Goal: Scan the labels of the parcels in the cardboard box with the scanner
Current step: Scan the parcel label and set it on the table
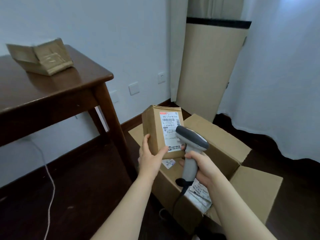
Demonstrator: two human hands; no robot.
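Head view: my left hand (149,158) grips the brown parcel (154,132) at its lower-left corner, thumb on the front face and fingers round the side. It's held upright over the far-left part of the open cardboard box (225,141), with the label (170,132) facing me.

My right hand (202,168) is wrapped round the handle of the scanner (190,148). From that grip the head rises toward 11 o'clock and its nose overlaps the label's lower-right edge.

What matters for the next move: the label's long axis runs 12 to 6, and the barcode (170,121) sits near the top, at approx 11 o'clock from the scanner nose. I judge the nose sits too low and too close, so it prob. needs tipping up a bit, or the parcel lowering, to catch the bars. The right hand is nearer the barcode, so that's the one to adjust.

More parcels lie in the box: a pale bag (199,194) at 6 o'clock from the scanner, by its cable, and another labelled one (168,163) just under the held parcel.
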